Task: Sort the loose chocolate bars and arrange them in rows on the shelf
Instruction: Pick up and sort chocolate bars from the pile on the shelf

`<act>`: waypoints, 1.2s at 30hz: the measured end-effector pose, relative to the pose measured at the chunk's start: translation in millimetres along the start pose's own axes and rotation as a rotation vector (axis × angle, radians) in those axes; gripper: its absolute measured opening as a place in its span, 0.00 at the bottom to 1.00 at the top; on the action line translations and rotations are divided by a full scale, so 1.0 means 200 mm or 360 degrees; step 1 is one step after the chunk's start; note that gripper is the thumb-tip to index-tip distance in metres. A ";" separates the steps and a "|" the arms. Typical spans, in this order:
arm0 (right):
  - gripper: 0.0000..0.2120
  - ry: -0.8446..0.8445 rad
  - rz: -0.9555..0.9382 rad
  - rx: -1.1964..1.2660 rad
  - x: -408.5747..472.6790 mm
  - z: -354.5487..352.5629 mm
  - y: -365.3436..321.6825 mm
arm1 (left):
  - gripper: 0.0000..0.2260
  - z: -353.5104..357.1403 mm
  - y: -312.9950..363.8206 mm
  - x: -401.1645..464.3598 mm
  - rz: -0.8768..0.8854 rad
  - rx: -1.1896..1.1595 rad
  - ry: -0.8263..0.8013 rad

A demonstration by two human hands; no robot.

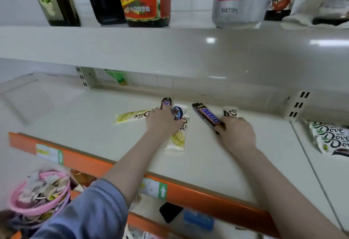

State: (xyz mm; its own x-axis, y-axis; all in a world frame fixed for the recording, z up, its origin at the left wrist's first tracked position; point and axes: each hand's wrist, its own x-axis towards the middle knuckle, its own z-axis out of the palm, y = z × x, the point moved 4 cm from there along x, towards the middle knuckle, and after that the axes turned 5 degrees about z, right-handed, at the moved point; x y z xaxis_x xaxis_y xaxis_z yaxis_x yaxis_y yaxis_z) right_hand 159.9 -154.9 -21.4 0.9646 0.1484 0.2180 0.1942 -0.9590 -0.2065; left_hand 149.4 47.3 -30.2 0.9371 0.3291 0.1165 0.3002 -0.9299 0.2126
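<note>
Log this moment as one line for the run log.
left hand: on small Snickers | right hand: gripping Snickers bar | shelf: bars unsorted

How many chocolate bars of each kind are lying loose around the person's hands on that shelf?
Snickers bars: 2
Yellow-green Dove bars: 2
Blue-and-white bar: 1
White Dove bar with black lettering: 1
Total: 6

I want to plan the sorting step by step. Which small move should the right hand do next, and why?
Probably the right hand should turn the Snickers bar it grips by its near end until it lies straight, front to back. The bar now lies slanted on the shelf, and a second Snickers sits under the left hand to pair with.
</note>
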 end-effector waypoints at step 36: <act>0.10 -0.0097 0.0209 0.0411 -0.14 -0.04 0.05 | 0.24 -0.05 0.09 -0.05 -0.0023 -0.0186 -0.0374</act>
State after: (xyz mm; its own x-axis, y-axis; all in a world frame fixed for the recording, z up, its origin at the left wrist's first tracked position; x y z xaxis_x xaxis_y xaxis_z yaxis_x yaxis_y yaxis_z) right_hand 132.9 -170.8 -22.6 0.9919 0.0488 0.1174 0.0985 -0.8788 -0.4670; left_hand 143.8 29.2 -17.4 0.9527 0.2821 -0.1131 0.3038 -0.8957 0.3248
